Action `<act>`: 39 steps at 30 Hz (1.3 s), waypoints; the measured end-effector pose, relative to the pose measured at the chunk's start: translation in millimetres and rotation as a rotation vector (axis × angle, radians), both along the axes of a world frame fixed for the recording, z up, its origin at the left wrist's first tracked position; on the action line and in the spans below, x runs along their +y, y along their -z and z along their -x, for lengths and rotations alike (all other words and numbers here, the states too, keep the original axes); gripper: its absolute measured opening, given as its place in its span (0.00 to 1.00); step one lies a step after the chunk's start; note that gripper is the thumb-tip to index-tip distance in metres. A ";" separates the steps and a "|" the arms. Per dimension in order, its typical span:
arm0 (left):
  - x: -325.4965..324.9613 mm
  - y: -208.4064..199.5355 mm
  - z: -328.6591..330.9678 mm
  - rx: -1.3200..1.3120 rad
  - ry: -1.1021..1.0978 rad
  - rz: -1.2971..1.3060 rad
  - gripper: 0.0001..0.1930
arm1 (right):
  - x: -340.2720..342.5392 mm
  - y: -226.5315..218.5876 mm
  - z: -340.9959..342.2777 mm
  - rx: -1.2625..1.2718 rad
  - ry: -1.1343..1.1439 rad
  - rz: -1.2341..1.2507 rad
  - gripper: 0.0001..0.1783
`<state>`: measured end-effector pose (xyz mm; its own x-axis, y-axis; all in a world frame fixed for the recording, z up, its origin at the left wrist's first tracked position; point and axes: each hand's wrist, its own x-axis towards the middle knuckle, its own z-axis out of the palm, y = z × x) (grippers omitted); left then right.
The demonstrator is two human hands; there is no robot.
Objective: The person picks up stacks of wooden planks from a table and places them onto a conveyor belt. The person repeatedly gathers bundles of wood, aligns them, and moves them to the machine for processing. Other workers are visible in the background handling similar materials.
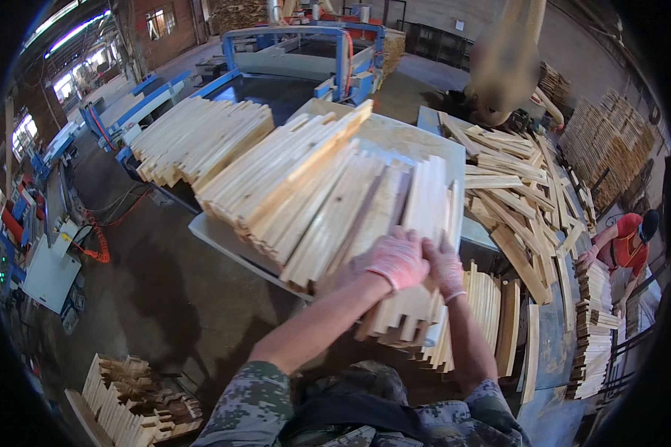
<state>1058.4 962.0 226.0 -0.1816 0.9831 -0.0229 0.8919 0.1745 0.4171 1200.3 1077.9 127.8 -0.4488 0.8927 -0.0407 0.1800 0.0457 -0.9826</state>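
My left hand (pixel 397 261), in a pink-and-white work glove, is closed over pale wooden slats (pixel 404 304) at the near right of a light worktable (pixel 231 248). Close beside it, my right hand (pixel 445 270), gloved alike, closes at the right side of the same slats. Their near ends are uneven and jut past the table's edge. The undersides of both hands and some fingertips are hidden. Left of my hands, more slats (pixel 328 201) lie side by side in a slanting row. One slat (pixel 317 167) stands higher than its neighbours.
Another stack of slats (pixel 201 138) sits farther left, before a blue-framed machine (pixel 343 63). To the right lies a jumbled pile of boards (pixel 518 179). Upright boards (pixel 484 302) stand below my right forearm. A co-worker in red (pixel 628 242) handles slats at far right. Lower left is another wood stack (pixel 138 402).
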 end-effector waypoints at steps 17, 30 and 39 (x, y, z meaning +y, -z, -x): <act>-302.7 19.0 313.4 -0.981 0.215 0.184 0.27 | -263.0 -115.6 228.6 0.324 -0.145 -0.221 0.39; -195.8 20.8 581.3 -0.782 -0.238 -0.279 0.23 | -319.7 -65.8 515.5 0.170 -1.328 0.188 0.29; -130.9 63.1 628.0 -1.002 0.118 0.094 0.28 | -317.6 -49.9 579.9 0.017 -1.035 0.225 0.35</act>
<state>430.4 831.1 162.9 0.0622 0.9799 -0.1896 0.1522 0.1784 0.9721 620.4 760.3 177.7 -0.9885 0.0474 -0.1437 0.1432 -0.0147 -0.9896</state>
